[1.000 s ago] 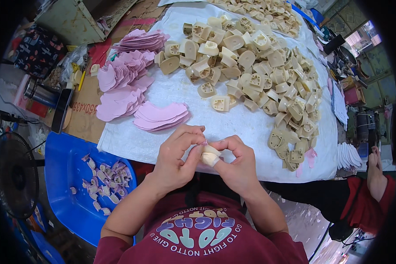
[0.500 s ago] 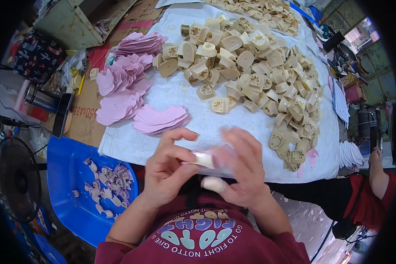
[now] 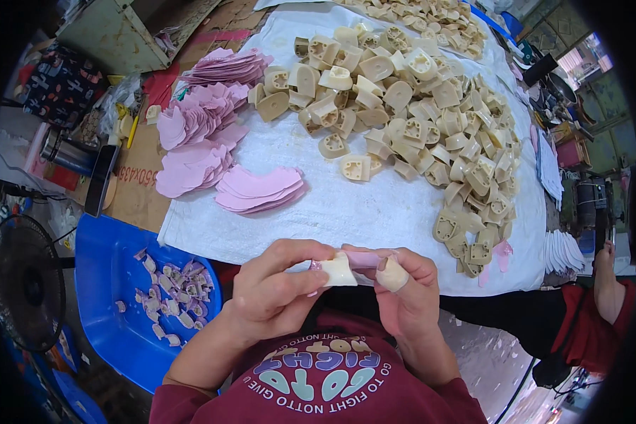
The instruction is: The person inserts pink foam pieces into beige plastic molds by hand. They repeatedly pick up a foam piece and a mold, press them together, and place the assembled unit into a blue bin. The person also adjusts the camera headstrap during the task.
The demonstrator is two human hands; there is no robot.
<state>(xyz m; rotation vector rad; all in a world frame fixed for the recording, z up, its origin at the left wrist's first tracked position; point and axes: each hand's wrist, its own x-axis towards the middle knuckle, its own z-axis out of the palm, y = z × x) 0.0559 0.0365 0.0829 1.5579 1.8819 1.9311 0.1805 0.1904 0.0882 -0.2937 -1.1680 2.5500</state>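
In front of my shirt, a cream plastic shoe heel [image 3: 340, 271] is pinched between the fingers and thumb of my left hand [image 3: 265, 293]. A pink sheet piece [image 3: 363, 259] runs from the heel to my right hand [image 3: 413, 293], whose fingers and thumb are closed on its end. A pale cover wraps my right thumb. Some pink also shows at the heel's left side, partly behind my left fingers. Beyond my hands, curved pink pieces [image 3: 258, 189] lie in stacks on a white cloth [image 3: 261, 233]. A big heap of beige heels [image 3: 417, 127] spreads to their right.
At lower left, a blue basin [image 3: 102, 297] holds several pink-edged heels [image 3: 173, 290]. A black fan [image 3: 25, 283] stands beside it. A phone [image 3: 102, 180] and a metal flask [image 3: 67, 152] are at the left edge. On the right are white sheets [image 3: 563, 251] and another person's arm [image 3: 603, 283].
My right hand, blurred and raised before, has come down and closed on the pink piece's end. The heel in my left hand has turned, and the pink piece is now stretched between both hands.
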